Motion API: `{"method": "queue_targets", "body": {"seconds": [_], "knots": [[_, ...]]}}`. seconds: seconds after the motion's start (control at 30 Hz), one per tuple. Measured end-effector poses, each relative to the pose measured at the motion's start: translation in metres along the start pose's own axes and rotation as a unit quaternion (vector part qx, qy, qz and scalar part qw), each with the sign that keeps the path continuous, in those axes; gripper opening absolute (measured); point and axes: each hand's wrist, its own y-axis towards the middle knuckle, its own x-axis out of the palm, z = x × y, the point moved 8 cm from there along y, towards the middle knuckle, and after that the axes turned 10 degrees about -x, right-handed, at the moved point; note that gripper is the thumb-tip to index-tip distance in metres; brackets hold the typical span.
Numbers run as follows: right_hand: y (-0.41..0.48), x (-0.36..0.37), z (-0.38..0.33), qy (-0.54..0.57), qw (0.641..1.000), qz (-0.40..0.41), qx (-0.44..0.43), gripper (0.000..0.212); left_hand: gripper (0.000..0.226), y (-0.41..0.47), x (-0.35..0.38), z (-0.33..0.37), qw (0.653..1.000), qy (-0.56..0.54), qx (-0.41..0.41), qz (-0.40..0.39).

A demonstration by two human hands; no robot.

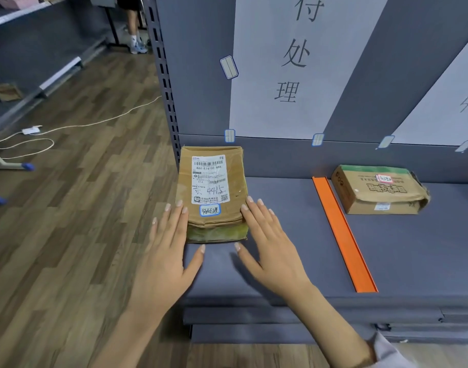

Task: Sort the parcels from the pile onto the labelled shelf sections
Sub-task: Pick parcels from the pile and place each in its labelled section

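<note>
- The left hand (166, 251) is flat, palm down, with the fingers straight and spread. Its fingertips lie against the left edge of the parcel (214, 192). It grips nothing.
- The right hand (270, 248) mirrors it, flat and loose, with the fingertips at the right edge of the parcel.
- The parcel lies flat at the left end of the grey shelf (280, 261), below the paper sign (288, 62). It has one white shipping label and one small handwritten sticker.
- Two parcels are on the shelf: this one, and a second parcel (379, 189) to the right of the one orange divider (342, 229).
</note>
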Motion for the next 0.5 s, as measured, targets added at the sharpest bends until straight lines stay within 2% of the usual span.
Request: {"method": "queue_targets", "body": {"seconds": [0.23, 0.4, 0.5], "knots": [[0.002, 0.003, -0.001, 0.016, 1.000, 0.008, 0.023, 0.067, 0.075, 0.003, 0.001, 0.001, 1.000, -0.001, -0.017, -0.017], [-0.002, -0.004, -0.003, 0.059, 0.997, -0.017, 0.035, 0.070, 0.073, 0.006, -0.005, 0.004, 0.999, 0.042, -0.006, -0.034], [-0.010, -0.018, 0.000, 0.049, 0.997, 0.004, 0.054, 0.072, 0.071, 0.011, -0.012, 0.007, 0.998, 0.048, 0.001, -0.032]]}}
